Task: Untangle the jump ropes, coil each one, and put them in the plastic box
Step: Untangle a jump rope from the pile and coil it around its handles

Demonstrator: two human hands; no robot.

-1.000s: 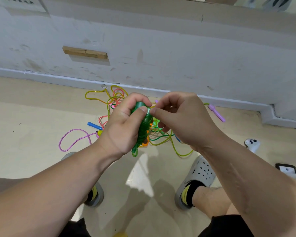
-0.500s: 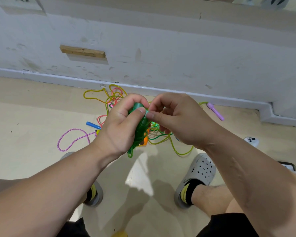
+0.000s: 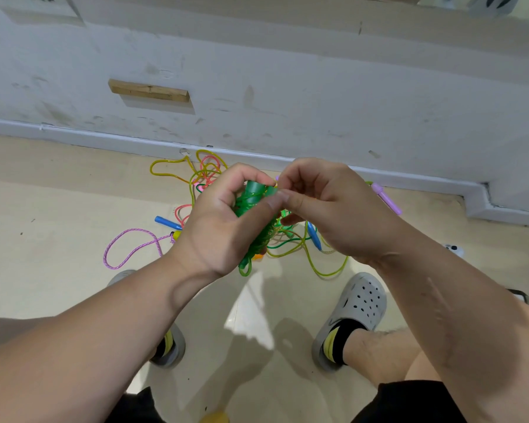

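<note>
One green rope [image 3: 251, 206] lies inside left fingers [image 3: 242, 176], right fingers [image 3: 300, 202] seemingly pinching.

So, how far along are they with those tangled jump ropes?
Early on. Looks done: nothing boxed; no plastic box is in view. In hand: the green rope, mostly wound into a bundle, is gripped by the left hand while the right hand pinches its top end. Left: the yellow rope, purple rope and others lie tangled on the floor by the wall.
</note>
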